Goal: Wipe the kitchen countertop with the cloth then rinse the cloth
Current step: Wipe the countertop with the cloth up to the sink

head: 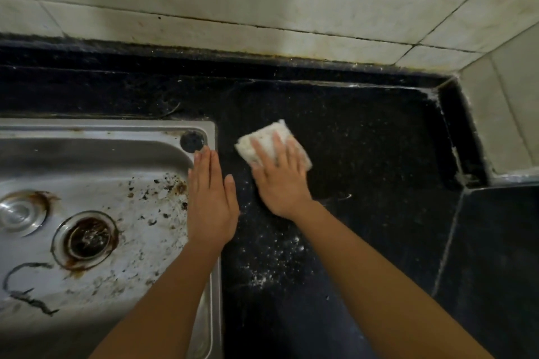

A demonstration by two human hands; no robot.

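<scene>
Right hand (280, 181), grip apart, presses the cloth (267, 141) flat on the tabletop (364, 154) beside the sink (214, 285)'s back corner; left hand (211, 198), also apart, rests on its rim. The specks (271, 268) nearer the front edge may get missed.

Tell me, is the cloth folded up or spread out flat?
Folded. The cloth is a small thick pad, pressed under the flat right hand on the dark countertop, not opened out into a sheet.

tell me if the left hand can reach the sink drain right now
Probably yes: the left hand lies flat on the sink rim, and the drain sits uncovered in the basin beside it, nothing between.
</scene>
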